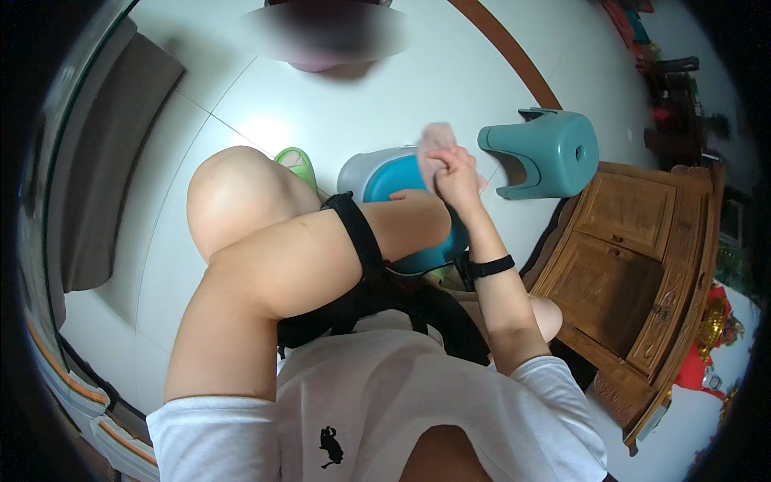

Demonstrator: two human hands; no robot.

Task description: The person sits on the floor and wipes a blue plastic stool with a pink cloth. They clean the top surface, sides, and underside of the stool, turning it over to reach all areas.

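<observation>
A pale pink cloth [436, 138] hangs from my right hand [459, 178], whose fingers are closed on it. The cloth is above the right side of a bright blue basin [393, 177], set beside or in a larger grey tub [357, 170]. My left forearm crosses over the basin, so its front part is hidden. At the end of that arm, my left hand [414, 196] is bent away, with only a small part showing above the forearm. Whether it holds anything is hidden. Black straps circle both forearms.
A teal plastic stool [554, 153] lies or stands tilted in view at the right, by a carved wooden cabinet [618, 273]. A green slipper [297, 169] is on the white tiled floor beside my bare knee. Grey upholstered furniture [120, 161] stands left. A blurred shape is at the top.
</observation>
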